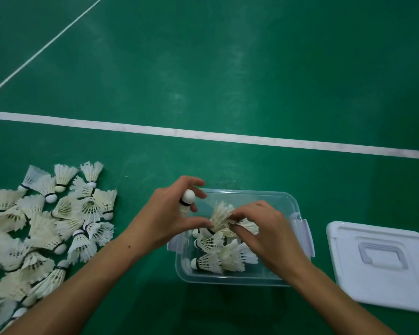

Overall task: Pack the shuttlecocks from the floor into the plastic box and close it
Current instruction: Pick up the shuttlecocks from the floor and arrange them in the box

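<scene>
- My left hand (pixel 166 217) hovers over the near-left corner of the clear rectangular plastic box (pixel 237 278); fingers curled round one white feather shuttlecock with a black band (pixel 187 200), cork end up.
- My right hand (pixel 261 228) is over the box's middle, fingertips pinching the feather skirt of a second white shuttlecock (pixel 220 215) at the top of the load.
- The box stands open on the green court floor (pixel 228 76), just on my side of a white court line (pixel 203 135).
- Done so far: a small cluster of packed white shuttlecocks (pixel 218 252) lies inside, covering part of the bottom; exact count cannot be read.
- Outstanding: a large heap of loose white feather shuttlecocks (pixel 46 228) lies on the floor to the left of the box, well apart from it, and far outnumbers those packed.
- The white plastic lid with a moulded handle (pixel 382 262) lies flat on the floor just beside the box on the right; closing is not yet done.
- Judgement: task at an early stage; most of the packing and the closing remain.
</scene>
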